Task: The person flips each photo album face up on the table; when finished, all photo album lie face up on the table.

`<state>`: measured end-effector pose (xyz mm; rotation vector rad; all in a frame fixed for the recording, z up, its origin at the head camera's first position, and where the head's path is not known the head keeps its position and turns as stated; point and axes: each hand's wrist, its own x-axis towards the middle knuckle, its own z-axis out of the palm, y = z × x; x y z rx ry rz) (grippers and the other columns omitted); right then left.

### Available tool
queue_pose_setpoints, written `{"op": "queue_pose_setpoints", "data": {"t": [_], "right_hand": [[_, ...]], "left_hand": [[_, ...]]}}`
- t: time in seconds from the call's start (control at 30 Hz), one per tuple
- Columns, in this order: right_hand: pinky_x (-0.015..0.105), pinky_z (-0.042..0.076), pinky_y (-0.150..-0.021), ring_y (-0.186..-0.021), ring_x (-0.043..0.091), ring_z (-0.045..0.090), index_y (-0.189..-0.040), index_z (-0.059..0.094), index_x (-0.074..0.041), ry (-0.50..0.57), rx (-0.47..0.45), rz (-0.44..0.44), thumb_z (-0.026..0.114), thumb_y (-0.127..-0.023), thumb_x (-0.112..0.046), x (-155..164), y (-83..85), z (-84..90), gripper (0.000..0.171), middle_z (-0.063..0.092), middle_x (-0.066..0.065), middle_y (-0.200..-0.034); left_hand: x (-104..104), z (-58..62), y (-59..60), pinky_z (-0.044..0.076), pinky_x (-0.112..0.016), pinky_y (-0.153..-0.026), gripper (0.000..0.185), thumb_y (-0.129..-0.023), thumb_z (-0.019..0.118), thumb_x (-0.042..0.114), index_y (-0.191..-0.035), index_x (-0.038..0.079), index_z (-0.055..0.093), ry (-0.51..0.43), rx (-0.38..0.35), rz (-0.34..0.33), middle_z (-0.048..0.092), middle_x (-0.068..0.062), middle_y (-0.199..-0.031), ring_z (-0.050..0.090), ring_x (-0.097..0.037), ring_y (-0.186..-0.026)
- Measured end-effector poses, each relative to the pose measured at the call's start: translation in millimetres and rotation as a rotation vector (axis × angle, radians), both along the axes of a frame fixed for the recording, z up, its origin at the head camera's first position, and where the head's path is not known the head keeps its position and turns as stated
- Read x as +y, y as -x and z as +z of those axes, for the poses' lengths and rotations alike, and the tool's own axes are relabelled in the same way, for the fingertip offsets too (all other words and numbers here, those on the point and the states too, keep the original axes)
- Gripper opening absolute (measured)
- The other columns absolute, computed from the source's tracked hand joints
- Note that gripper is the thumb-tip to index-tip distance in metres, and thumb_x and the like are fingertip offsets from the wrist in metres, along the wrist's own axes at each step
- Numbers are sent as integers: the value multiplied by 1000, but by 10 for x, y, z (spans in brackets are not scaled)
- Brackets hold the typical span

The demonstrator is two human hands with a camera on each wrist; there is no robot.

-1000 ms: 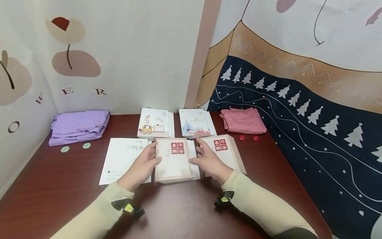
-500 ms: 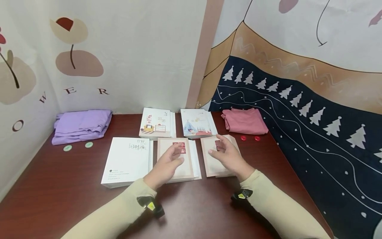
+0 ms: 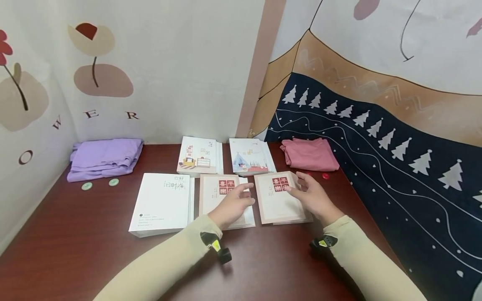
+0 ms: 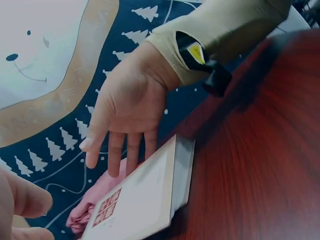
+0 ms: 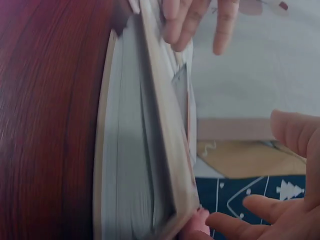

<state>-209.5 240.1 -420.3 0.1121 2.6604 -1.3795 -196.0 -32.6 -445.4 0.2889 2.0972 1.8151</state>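
Note:
Two beige books with red square prints lie side by side at the front of the table. Over the right part of the middle beige book (image 3: 209, 203) is my left hand (image 3: 234, 205), its fingers loosely bent and holding nothing. My right hand (image 3: 315, 197) stands at the right edge of the right beige book (image 3: 281, 205), fingers spread, thumb overlapping the cover in the head view. The left wrist view shows this right palm (image 4: 131, 102) facing the book (image 4: 145, 187), fingers apart. In the right wrist view, the book's page edges (image 5: 130, 150) rise beside the hands.
A large white book (image 3: 162, 205) lies left of the beige ones. Behind stand two illustrated white books (image 3: 197, 154) (image 3: 251, 156). Folded purple cloth (image 3: 103, 159) with green buttons (image 3: 114, 182) is at back left; folded pink cloth (image 3: 310, 154) and red buttons (image 3: 325, 176) are at back right.
Both hands have left the sides of the middle beige book and moved right. The right hand has reached the right beige book's far edge, and that book now sits straighter.

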Motion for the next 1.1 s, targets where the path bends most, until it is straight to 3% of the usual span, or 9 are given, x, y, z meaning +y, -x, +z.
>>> {"op": "queue_pose_setpoints", "data": {"t": [0.2, 0.3, 0.47, 0.73, 0.97, 1.1], "right_hand": [[63, 41, -117, -146, 47, 43, -164, 32, -4, 33, -60, 15, 72, -101, -32, 108, -15, -62, 80, 40, 28, -162], [64, 41, -117, -144, 46, 44, -164, 32, -5, 52, -91, 20, 73, -100, -34, 135, -29, -85, 81, 41, 28, -162], [65, 41, -116, -144, 48, 43, -164, 32, -5, 58, -107, 16, 74, -99, -34, 151, -42, -95, 83, 40, 28, -162], [67, 39, -117, -149, 48, 38, -165, 32, -5, 34, -117, 41, 74, -99, -35, 147, -39, -87, 84, 38, 26, -164], [66, 37, -119, -150, 48, 37, -165, 31, -4, 37, -108, 50, 76, -98, -33, 145, -55, -88, 85, 37, 26, -165], [66, 36, -119, -150, 48, 37, -165, 31, -4, 28, -105, 54, 76, -98, -31, 143, -56, -83, 85, 37, 26, -165]], "left_hand": [[175, -18, 46, 44, -54, -118, 71, -101, 59, 10, -162, -5, 26, -96, -178, -56, 42, -34, -155, 49, -46, -142], [240, -15, 63, 43, -57, -118, 76, -102, 57, 12, -165, -4, 17, -141, -255, -48, 36, -35, -159, 47, -51, -143], [342, -32, 90, 43, -60, -117, 79, -103, 57, 15, -166, 0, 12, -161, -299, -8, 30, -33, -162, 48, -52, -140], [510, -90, 96, 38, -60, -119, 79, -99, 59, 12, -164, -1, 16, -168, -294, 51, 19, -29, -166, 44, -43, -142], [600, -79, 74, 22, -54, -129, 82, -95, 64, 12, -162, -4, 20, -84, -190, 70, 17, -28, -170, 23, -40, -156], [636, -63, 62, 21, -55, -129, 83, -93, 64, 9, -162, -5, 19, -106, -176, 82, 18, -29, -169, 25, -41, -155]]}}
